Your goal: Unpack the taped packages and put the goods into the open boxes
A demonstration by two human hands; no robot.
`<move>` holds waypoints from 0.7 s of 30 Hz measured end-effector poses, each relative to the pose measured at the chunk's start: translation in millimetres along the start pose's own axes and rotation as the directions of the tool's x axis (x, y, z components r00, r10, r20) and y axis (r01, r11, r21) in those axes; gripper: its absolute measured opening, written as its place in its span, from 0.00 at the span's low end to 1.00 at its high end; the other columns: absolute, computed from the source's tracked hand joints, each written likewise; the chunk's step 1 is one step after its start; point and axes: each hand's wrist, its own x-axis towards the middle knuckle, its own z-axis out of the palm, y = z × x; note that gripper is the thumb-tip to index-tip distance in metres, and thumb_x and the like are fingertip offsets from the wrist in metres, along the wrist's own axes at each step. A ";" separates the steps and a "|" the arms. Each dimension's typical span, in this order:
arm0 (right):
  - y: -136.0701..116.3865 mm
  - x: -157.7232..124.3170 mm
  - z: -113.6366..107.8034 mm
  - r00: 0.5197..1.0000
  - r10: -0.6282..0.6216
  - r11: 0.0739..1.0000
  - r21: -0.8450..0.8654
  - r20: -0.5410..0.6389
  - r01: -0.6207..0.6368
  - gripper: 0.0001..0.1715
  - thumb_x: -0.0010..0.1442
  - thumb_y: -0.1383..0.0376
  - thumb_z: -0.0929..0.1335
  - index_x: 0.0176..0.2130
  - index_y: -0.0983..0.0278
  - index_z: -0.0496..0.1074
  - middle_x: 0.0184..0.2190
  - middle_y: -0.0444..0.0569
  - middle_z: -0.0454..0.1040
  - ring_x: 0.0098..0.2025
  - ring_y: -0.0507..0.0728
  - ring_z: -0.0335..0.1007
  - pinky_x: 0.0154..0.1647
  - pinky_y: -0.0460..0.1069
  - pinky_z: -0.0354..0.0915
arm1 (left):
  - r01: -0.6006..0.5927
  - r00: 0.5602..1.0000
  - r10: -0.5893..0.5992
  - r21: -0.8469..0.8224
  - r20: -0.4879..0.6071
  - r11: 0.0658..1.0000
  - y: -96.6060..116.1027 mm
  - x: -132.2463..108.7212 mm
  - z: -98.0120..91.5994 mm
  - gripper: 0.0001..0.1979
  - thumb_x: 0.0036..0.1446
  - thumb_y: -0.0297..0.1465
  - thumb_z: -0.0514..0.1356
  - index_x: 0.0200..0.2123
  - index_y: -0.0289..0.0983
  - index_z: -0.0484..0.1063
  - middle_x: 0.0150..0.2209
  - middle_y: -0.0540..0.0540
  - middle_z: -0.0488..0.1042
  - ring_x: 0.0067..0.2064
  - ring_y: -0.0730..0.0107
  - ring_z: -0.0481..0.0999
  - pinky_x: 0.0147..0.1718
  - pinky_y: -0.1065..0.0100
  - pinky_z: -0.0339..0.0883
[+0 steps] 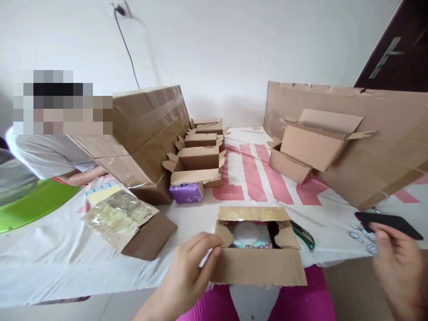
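An open cardboard box (261,265) stands at the table's front edge, its flaps folded outward. Inside it lies a packet (249,234) with a pale round lid and a teal and red print. My left hand (192,263) pinches the box's left side flap between thumb and fingers. Off to the right, my right hand (397,263) hovers by a black phone-like slab (406,225), thumb and forefinger pressed together. What they hold, if anything, cannot be made out. Several small blue-and-white pieces (356,236) lie beside that hand. A green utility knife (303,236) rests against the box's right side.
A row of open boxes (197,162) runs back at centre left, with a purple packet (187,194) in front. A taped box (130,223) lies at left. Large cardboard panels (154,120) flank the table. Two boxes (310,142) are stacked right. Another person's arm (80,176) rests far left.
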 end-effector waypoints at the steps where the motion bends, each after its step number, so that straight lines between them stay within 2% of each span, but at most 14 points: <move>1: -29.3 -12.2 7.1 0.984 -0.102 0.993 0.075 0.143 0.092 0.14 0.63 0.53 0.63 0.38 0.58 0.73 0.37 0.54 0.77 0.40 0.62 0.75 0.44 0.58 0.70 | -0.010 0.993 0.006 0.035 0.117 0.999 -0.5 12.6 5.8 0.10 0.67 0.26 0.50 0.40 0.39 0.72 0.35 0.45 0.77 0.36 0.67 0.77 0.34 0.69 0.73; 2: -59.4 -25.2 15.1 0.912 -0.248 0.964 0.179 0.327 0.198 0.14 0.64 0.54 0.63 0.39 0.57 0.74 0.36 0.51 0.78 0.39 0.60 0.76 0.43 0.55 0.72 | -0.023 0.977 0.009 0.067 0.211 0.998 -0.6 23.5 13.0 0.12 0.67 0.26 0.48 0.41 0.39 0.72 0.37 0.44 0.77 0.38 0.66 0.77 0.36 0.67 0.73; 3: -88.7 -38.1 23.7 0.767 -0.394 0.915 0.298 0.506 0.273 0.14 0.65 0.55 0.62 0.42 0.56 0.74 0.39 0.50 0.79 0.42 0.59 0.76 0.45 0.53 0.72 | -0.054 0.959 0.023 0.102 0.282 0.993 -0.7 32.4 20.7 0.14 0.67 0.25 0.47 0.41 0.38 0.73 0.39 0.43 0.77 0.40 0.65 0.78 0.39 0.65 0.73; 4: -116.2 -49.9 32.4 0.593 -0.474 0.880 0.373 0.651 0.294 0.17 0.66 0.55 0.62 0.49 0.56 0.73 0.46 0.51 0.78 0.49 0.60 0.75 0.51 0.53 0.70 | -0.091 0.944 0.038 0.147 0.329 0.985 -0.9 39.3 28.2 0.15 0.66 0.24 0.47 0.42 0.37 0.73 0.42 0.41 0.78 0.43 0.62 0.78 0.43 0.62 0.73; 5: -140.7 -59.7 41.0 0.451 -0.481 0.875 0.386 0.751 0.291 0.21 0.67 0.56 0.61 0.55 0.57 0.70 0.53 0.53 0.75 0.56 0.60 0.71 0.56 0.54 0.68 | -0.125 0.934 0.047 0.200 0.354 0.972 -1.8 44.2 34.6 0.14 0.65 0.24 0.48 0.44 0.37 0.73 0.46 0.40 0.77 0.48 0.58 0.77 0.48 0.57 0.71; 6: -161.6 -67.1 49.2 0.342 -0.443 0.890 0.361 0.829 0.278 0.26 0.69 0.55 0.58 0.60 0.60 0.65 0.59 0.55 0.70 0.61 0.60 0.65 0.61 0.55 0.63 | -0.146 0.931 0.044 0.260 0.362 0.955 -3.4 47.6 39.5 0.13 0.64 0.25 0.50 0.46 0.36 0.73 0.51 0.38 0.76 0.54 0.54 0.74 0.54 0.51 0.67; 7: -178.3 -71.9 56.8 0.263 -0.397 0.906 0.330 0.879 0.266 0.30 0.69 0.54 0.56 0.64 0.64 0.60 0.64 0.57 0.64 0.65 0.60 0.60 0.64 0.56 0.60 | -0.149 0.933 0.027 0.318 0.358 0.936 -5.9 49.6 42.7 0.12 0.63 0.28 0.54 0.48 0.37 0.73 0.56 0.37 0.73 0.60 0.48 0.69 0.59 0.44 0.61; 9: -199.8 -75.9 69.4 0.155 -0.302 0.930 0.255 0.941 0.264 0.35 0.70 0.52 0.53 0.67 0.69 0.54 0.67 0.60 0.58 0.68 0.61 0.55 0.66 0.57 0.57 | -0.105 0.939 -0.041 0.399 0.341 0.911 -12.1 51.2 44.4 0.15 0.60 0.36 0.60 0.48 0.38 0.73 0.64 0.37 0.65 0.68 0.40 0.56 0.64 0.36 0.47; 10: -205.4 -76.4 74.2 0.109 -0.263 0.935 0.225 0.959 0.272 0.36 0.70 0.50 0.53 0.66 0.70 0.55 0.65 0.62 0.61 0.66 0.62 0.58 0.64 0.58 0.59 | -0.067 0.936 -0.086 0.413 0.342 0.908 -15.2 51.3 43.6 0.17 0.57 0.40 0.62 0.46 0.37 0.74 0.66 0.36 0.61 0.69 0.37 0.52 0.65 0.35 0.44; 12: -209.0 -78.6 80.5 0.034 -0.208 0.930 0.187 0.978 0.318 0.35 0.70 0.49 0.53 0.62 0.70 0.62 0.58 0.63 0.70 0.59 0.64 0.67 0.58 0.58 0.64 | 0.006 0.920 -0.166 0.411 0.355 0.912 -19.5 51.3 40.2 0.19 0.54 0.44 0.64 0.42 0.36 0.75 0.67 0.34 0.58 0.69 0.35 0.51 0.64 0.36 0.48; 14: -206.8 -85.0 82.7 0.022 -0.183 0.897 0.158 0.983 0.413 0.34 0.69 0.49 0.53 0.58 0.70 0.67 0.54 0.64 0.73 0.56 0.67 0.70 0.55 0.60 0.65 | 0.054 0.913 -0.202 0.384 0.355 0.922 -21.2 51.3 35.6 0.19 0.51 0.43 0.66 0.41 0.36 0.73 0.67 0.32 0.58 0.69 0.36 0.53 0.63 0.40 0.54; 15: -204.5 -89.1 82.7 0.046 -0.183 0.868 0.139 0.982 0.477 0.35 0.69 0.48 0.54 0.58 0.70 0.67 0.55 0.66 0.72 0.59 0.70 0.67 0.57 0.63 0.63 | 0.072 0.916 -0.206 0.366 0.343 0.928 -21.5 51.2 32.7 0.20 0.49 0.42 0.67 0.42 0.36 0.72 0.67 0.32 0.58 0.68 0.37 0.55 0.62 0.42 0.57; 18: -194.4 -95.5 82.7 0.195 -0.251 0.763 0.069 0.948 0.643 0.37 0.65 0.46 0.61 0.61 0.68 0.66 0.65 0.66 0.61 0.68 0.79 0.47 0.63 0.76 0.45 | 0.121 0.929 -0.209 0.283 0.306 0.951 -26.0 48.6 21.4 0.22 0.47 0.37 0.68 0.45 0.38 0.68 0.67 0.33 0.56 0.64 0.41 0.63 0.58 0.46 0.64; 21: -177.6 -80.9 87.3 0.354 -0.305 0.718 -0.031 0.884 0.695 0.38 0.64 0.46 0.62 0.63 0.65 0.65 0.69 0.62 0.53 0.71 0.78 0.38 0.65 0.78 0.34 | 0.198 0.944 -0.231 0.155 0.237 0.968 -39.8 39.2 10.3 0.22 0.53 0.32 0.62 0.51 0.40 0.64 0.68 0.35 0.55 0.61 0.48 0.68 0.55 0.51 0.68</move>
